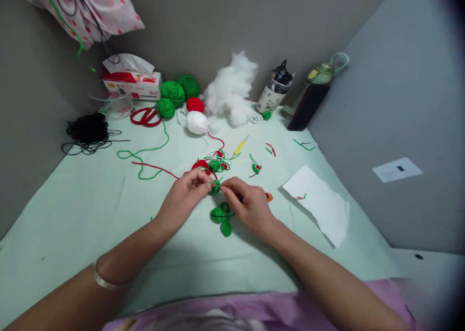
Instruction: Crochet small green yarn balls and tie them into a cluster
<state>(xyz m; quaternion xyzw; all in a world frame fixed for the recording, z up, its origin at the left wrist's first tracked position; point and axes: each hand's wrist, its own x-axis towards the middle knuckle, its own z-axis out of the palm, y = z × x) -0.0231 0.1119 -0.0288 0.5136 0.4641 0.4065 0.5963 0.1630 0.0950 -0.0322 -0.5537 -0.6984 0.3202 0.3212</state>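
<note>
My left hand [187, 193] and my right hand [247, 203] meet over the pale green table cover [90, 210], both pinching a small green crocheted piece [215, 187] between their fingertips. Green and red yarn strands [152, 165] trail away from it to the left. Just below the hands lie several small green crocheted leaves [221, 218]. Beyond the hands sits a cluster of small red and green crocheted bits [212, 164]. A yellow-handled crochet hook [240, 147] lies farther back.
At the back stand green yarn balls [174, 93], a red ball [195, 104], a white ball [197, 122], white stuffing [230, 91], a tissue box [132, 83], red scissors [146, 117], black yarn [88, 129], two bottles [273, 94], a dark phone [308, 107]. White paper [319, 203] lies right.
</note>
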